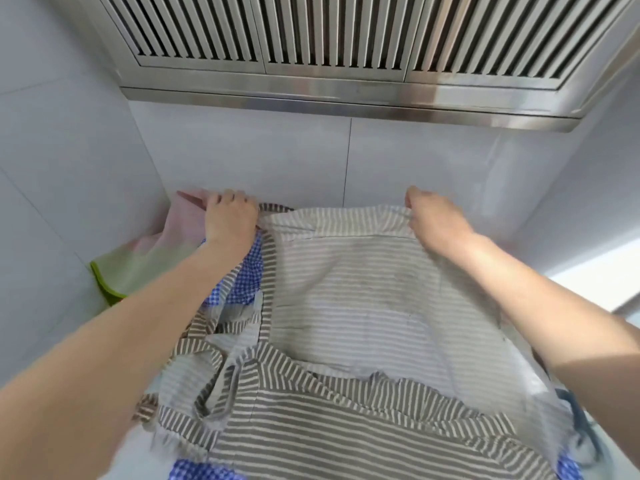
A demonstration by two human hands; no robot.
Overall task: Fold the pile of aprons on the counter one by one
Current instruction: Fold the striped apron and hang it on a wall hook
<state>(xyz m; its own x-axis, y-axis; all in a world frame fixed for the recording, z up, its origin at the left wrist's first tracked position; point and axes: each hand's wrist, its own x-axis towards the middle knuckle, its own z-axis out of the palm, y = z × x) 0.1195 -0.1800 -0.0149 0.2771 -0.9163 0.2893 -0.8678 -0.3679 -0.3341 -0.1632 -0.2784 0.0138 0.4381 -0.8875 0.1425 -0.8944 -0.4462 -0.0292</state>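
A grey-and-white striped apron (pixel 363 282) lies spread in front of me, its far edge lifted toward the back wall. My left hand (pixel 230 216) is closed on its far left corner. My right hand (pixel 436 216) pinches its far right corner. The near part of the apron (pixel 311 431) shows darker stripes, and loose straps (pixel 221 344) trail off to the left. A blue-and-white checked apron (pixel 247 271) sits under my left forearm. More of that checked cloth (pixel 204 472) peeks out at the near edge.
A pink and green cloth (pixel 152 254) is bunched in the back left corner against the wall. A steel range hood (pixel 346 46) with slatted filters hangs overhead. White wall panels (pixel 294 161) close in the back and both sides. Dark fabric (pixel 581 424) shows at the right.
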